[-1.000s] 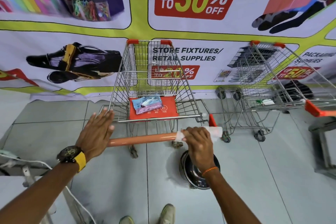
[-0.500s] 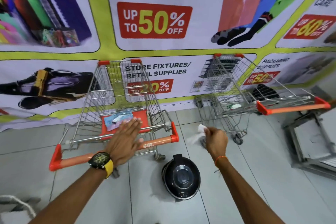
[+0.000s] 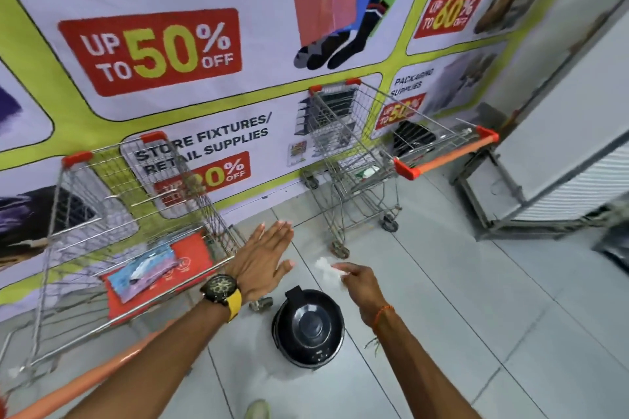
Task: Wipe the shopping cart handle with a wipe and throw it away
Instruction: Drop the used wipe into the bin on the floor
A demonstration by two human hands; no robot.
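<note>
A sale banner (image 3: 211, 85) is covering the wall behind the cart (image 3: 136, 235). The right hand (image 3: 360, 286) is pinching the wipe (image 3: 327, 269) at twelve o'clock above the bin (image 3: 308, 326); the left hand (image 3: 265, 258) is hovering, fingers (image 3: 280, 231) straight and pressed together.

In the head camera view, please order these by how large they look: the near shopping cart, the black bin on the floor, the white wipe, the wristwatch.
1. Near shopping cart, clearly largest.
2. Black bin.
3. Wristwatch and white wipe: they look alike; the watch is nearer the camera and the wipe is crumpled in the right hand, so unranked.
</note>
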